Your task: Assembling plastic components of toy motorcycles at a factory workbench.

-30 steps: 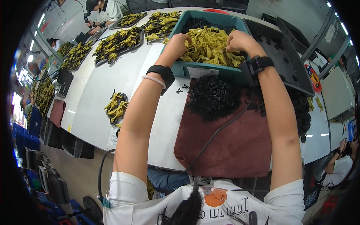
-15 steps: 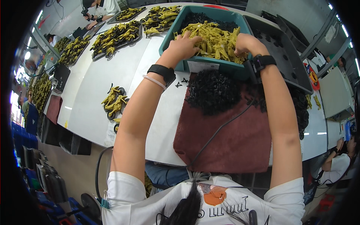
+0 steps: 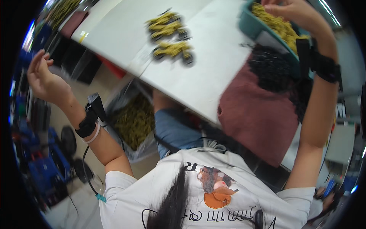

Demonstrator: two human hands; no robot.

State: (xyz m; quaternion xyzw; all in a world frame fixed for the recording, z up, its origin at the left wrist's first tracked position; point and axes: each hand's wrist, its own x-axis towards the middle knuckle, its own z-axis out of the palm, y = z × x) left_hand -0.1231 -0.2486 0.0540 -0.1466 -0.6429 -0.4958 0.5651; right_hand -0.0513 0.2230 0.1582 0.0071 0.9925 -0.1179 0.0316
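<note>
My left hand (image 3: pixel 47 78) is off to the left, past the table's edge, with its fingers stretched out and nothing seen in them. A black band and a white ring circle that wrist. My right hand (image 3: pixel 293 13) hovers over the teal bin (image 3: pixel 248 24) at the upper right. Its fingers are bent, blurred and partly cut off by the top of the view, so I cannot see whether they hold anything. Beneath it in the bin lie many yellow plastic parts (image 3: pixel 276 26). Black small parts (image 3: pixel 268 68) are heaped in front of the bin.
Several yellow toy motorcycles (image 3: pixel 167 28) with black wheels stand on the white table (image 3: pixel 206 72). A dark red cloth (image 3: pixel 255 114) covers the table's near right part. Below the table, a plastic-lined container (image 3: pixel 133 122) holds yellow pieces. Blue-framed equipment (image 3: pixel 49 164) stands at lower left.
My left hand has left the bin and swung far left beyond the table. My right hand stays by the bin. The view has turned left, bringing the floor container into sight.
</note>
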